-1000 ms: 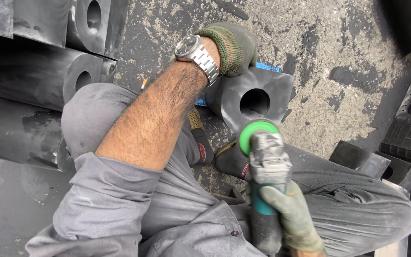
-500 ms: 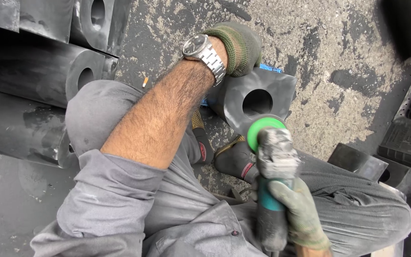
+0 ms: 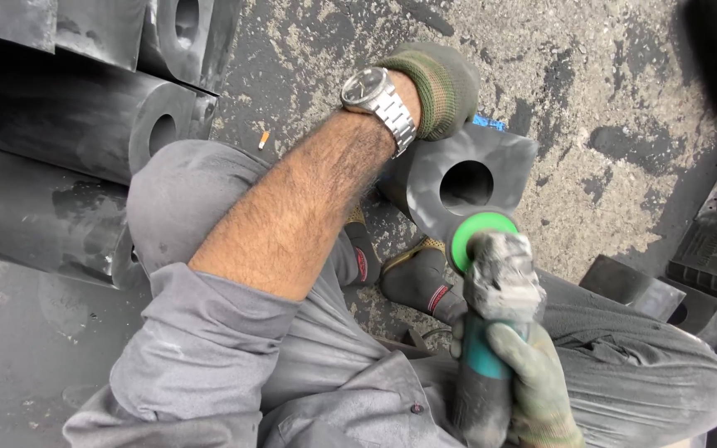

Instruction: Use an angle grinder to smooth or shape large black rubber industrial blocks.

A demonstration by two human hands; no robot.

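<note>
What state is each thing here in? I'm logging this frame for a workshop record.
Left hand: gloved, pressed on top of the block.
Black block: upright on the ground, round hole facing the camera.
Right hand: gloved, gripping the grinder.
Grinder: green disc at the block's lower edge.
Stacked black blocks: lying untouched.

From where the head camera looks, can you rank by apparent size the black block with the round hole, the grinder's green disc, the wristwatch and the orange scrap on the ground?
1. Black block with the round hole, largest.
2. Green disc and wristwatch: they look alike, and the watch sits nearer the camera, so I will not rank them.
3. Orange scrap, smallest by far.
</note>
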